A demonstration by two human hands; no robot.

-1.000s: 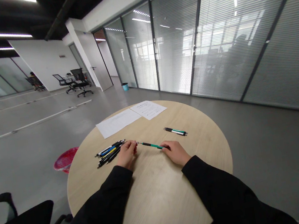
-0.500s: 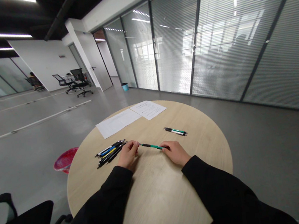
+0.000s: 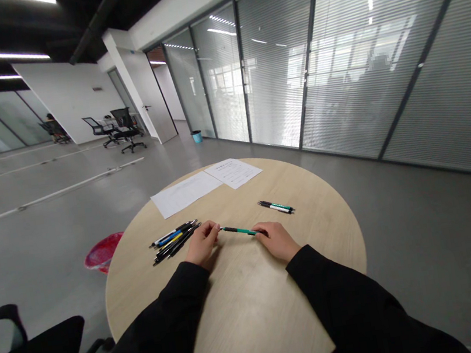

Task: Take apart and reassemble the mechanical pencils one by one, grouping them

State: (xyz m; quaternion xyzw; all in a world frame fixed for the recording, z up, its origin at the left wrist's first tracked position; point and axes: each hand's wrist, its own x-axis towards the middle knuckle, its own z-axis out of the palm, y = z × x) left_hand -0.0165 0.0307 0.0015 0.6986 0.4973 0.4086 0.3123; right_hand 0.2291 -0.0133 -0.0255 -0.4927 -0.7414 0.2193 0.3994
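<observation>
Evidently I was midway with the green pen [image 3: 241, 230], just right of the pile of pens [image 3: 172, 243]. My right hand [image 3: 278, 240] had its fingers clamped on the rear end; my left hand [image 3: 202, 244] pinched the tip, so I judged this one unfinished. Its long axis ran crosswise, tip toward the pile, rear slightly nearer me. Farther off, right of the pile, lay a pair of pens [image 3: 276, 207]; which group was done, which left, I couldn't tell. Beyond the pile lay sheets of paper [image 3: 189, 192].
</observation>
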